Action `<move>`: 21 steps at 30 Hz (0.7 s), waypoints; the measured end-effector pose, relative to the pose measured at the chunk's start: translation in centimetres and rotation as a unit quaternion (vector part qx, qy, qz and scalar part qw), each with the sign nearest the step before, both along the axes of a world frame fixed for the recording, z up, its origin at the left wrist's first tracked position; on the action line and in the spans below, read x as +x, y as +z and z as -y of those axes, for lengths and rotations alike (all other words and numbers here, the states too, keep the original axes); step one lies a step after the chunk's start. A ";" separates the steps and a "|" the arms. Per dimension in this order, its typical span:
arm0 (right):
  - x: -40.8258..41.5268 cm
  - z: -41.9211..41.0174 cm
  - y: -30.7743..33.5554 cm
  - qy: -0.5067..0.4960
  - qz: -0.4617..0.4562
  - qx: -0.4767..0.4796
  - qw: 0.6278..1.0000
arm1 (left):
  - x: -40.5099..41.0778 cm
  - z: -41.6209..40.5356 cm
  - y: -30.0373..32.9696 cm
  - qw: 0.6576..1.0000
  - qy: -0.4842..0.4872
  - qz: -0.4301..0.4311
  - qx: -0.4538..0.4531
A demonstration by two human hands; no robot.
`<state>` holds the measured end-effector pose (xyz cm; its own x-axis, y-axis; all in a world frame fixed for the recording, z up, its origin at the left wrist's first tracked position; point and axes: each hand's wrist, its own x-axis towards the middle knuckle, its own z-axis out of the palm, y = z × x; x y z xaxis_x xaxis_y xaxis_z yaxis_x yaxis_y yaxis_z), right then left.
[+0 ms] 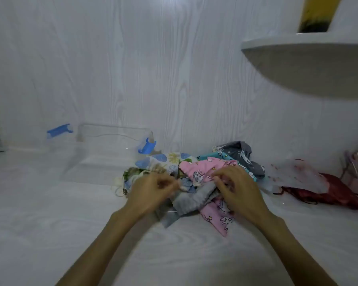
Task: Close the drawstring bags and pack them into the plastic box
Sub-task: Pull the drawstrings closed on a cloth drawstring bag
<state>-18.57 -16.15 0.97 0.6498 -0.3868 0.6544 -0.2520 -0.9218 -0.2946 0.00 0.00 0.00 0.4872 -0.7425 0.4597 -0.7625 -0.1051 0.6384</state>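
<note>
Both hands pinch at the grey bag atop the pile, nothing packed yet

Left hand pinches what looks like the cord at the mouth of the grey drawstring bag, the right hand has a narrow curled grip on the cloth beside it, though blur hides the fingertips. By my reading the work has barely begun: the clear plastic box with blue clips stands near the table's back edge, apparently with no bags inside. Pink bags, a leaf-print bag, a dark grey bag and a red bag lie loose, cords tangled together
</note>
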 end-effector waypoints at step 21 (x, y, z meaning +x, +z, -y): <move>0.1 2.7 -2.9 -0.118 0.044 0.000 0.992 | 0.5 4.0 -3.6 0.999 0.041 0.012 -0.033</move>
